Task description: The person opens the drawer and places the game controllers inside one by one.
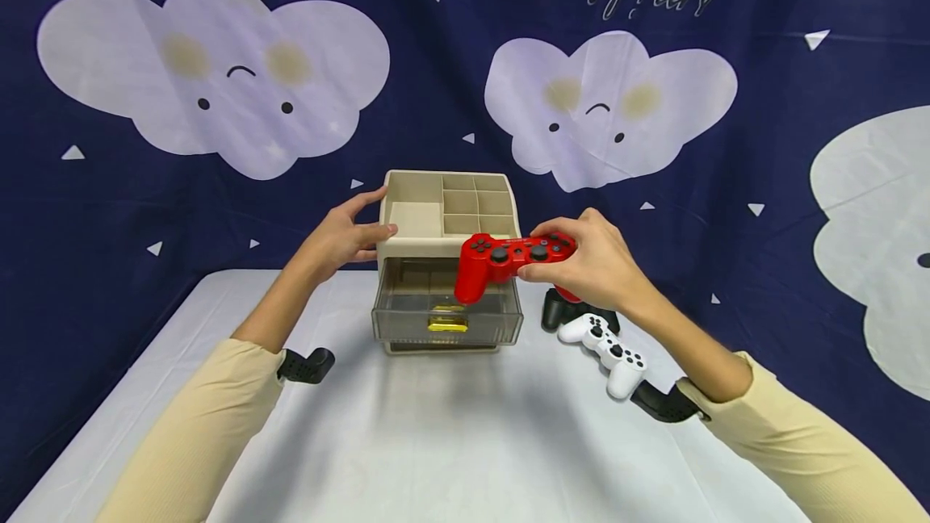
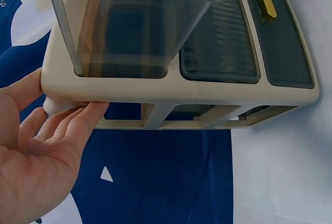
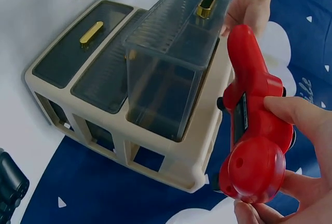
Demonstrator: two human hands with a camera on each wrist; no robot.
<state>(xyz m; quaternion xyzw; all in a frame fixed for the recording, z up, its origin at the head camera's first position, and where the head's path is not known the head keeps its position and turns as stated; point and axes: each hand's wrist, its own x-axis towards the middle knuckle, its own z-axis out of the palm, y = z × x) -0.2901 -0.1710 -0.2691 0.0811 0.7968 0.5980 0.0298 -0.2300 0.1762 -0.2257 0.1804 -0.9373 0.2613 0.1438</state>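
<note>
A: Status?

B: Partway, I'd say. Upper drawer (image 1: pixel 400 327) of the cream organizer (image 1: pixel 417 247) is pulled out. Red controller (image 1: pixel 513 251) is up off the worktop (image 1: pixel 436 442), in the right hand (image 1: pixel 592 265).

A: What's left?

B: Red one isn't set down anywhere yet. White controller (image 1: pixel 606 352) and black controller (image 1: pixel 558 313) lie on the worktop just right of the organizer, white one nearer the wearer. No controller shows through the drawer's smoky walls. Lower drawers (image 3: pixel 101 68) are closed. My read: drawer is ready, controllers not dealt with.

A: Red one relative to the right hand?

B: Pinched between thumb and fingers at its right end, fingers bent to it. The rest of the body sticks out leftward past the fingertips, sticks and buttons facing the head camera.

A: Over the drawer?

B: Head view has it overlapping the right part of the drawer and the organizer's front edge. Height above: can't tell.

A: Left hand (image 1: pixel 341 236)?

B: At the organizer's upper left corner. Thumb over the front top edge, fingers spread and fairly straight along the side. Touching it, no controller held. Looks like bracing.
</note>
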